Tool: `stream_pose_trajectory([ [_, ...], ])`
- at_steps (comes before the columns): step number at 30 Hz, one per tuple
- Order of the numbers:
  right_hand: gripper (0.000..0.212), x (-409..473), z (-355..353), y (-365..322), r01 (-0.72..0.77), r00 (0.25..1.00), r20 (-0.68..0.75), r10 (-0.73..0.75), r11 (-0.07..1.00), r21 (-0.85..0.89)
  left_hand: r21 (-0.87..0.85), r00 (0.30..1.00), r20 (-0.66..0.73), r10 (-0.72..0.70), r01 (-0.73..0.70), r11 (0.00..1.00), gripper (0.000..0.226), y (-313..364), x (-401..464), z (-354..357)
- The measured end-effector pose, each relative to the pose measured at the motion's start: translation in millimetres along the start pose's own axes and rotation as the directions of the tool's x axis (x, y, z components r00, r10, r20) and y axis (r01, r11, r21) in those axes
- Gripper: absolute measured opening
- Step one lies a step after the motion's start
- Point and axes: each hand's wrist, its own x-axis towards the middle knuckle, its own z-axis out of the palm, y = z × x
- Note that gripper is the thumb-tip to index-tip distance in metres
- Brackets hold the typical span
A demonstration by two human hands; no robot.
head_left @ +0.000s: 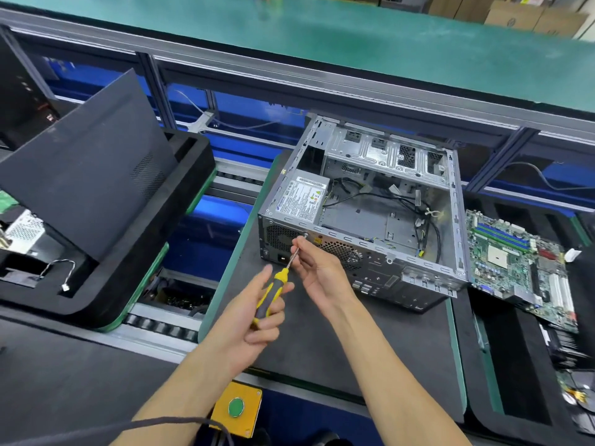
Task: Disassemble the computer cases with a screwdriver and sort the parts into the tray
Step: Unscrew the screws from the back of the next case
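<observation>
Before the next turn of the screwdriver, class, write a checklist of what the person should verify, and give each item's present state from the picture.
1. Screwdriver handle gripped by left hand: ok.
2. Right hand fingers pinch the shaft to steady it: ok.
3. Tip meets the screw on the computer case rear panel: ok; whether it is seated in the head: cannot tell.
4. Case rests flat on the dark mat: ok.
5. Motherboard already out, lying right of the case: ok.
6. Power supply cables unplugged: cannot tell.
</observation>
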Motion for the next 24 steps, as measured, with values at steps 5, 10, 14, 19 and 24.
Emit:
stream_pose_trajectory([
  [5, 0.016, 0, -2, 3, -0.054, 0.995, 0.087, 0.049, 0.997, 0.060, 0.258, 0.940, -0.158, 0.304, -0.257, 0.931, 0.018, -6, 4, -2],
  [10, 0.016, -4, -4, 0, -0.070, 0.991, 0.113, 0.078, 0.995, -0.074, -0.185, 0.994, 0.053, -0.095, 0.103, 0.977, 0.039, 4, -6, 3],
  [14, 0.011, -3, 2, 2, -0.034, 0.999, 0.040, 0.037, 0.996, -0.083, 0.385, 0.960, -0.132, 0.246, -0.179, 0.905, 0.030, -4, -1, 10],
  [19, 0.017, -6, -5, -2, -0.100, 0.988, 0.124, 0.094, 0.994, 0.040, -0.198, 0.982, 0.099, -0.163, 0.180, 0.964, 0.030, 4, -4, 4],
  [24, 0.009, -4, -1, -2, -0.061, 0.997, 0.041, 0.061, 0.998, 0.010, 0.202, 0.999, 0.004, 0.046, -0.046, 0.978, 0.033, 1, -1, 9],
])
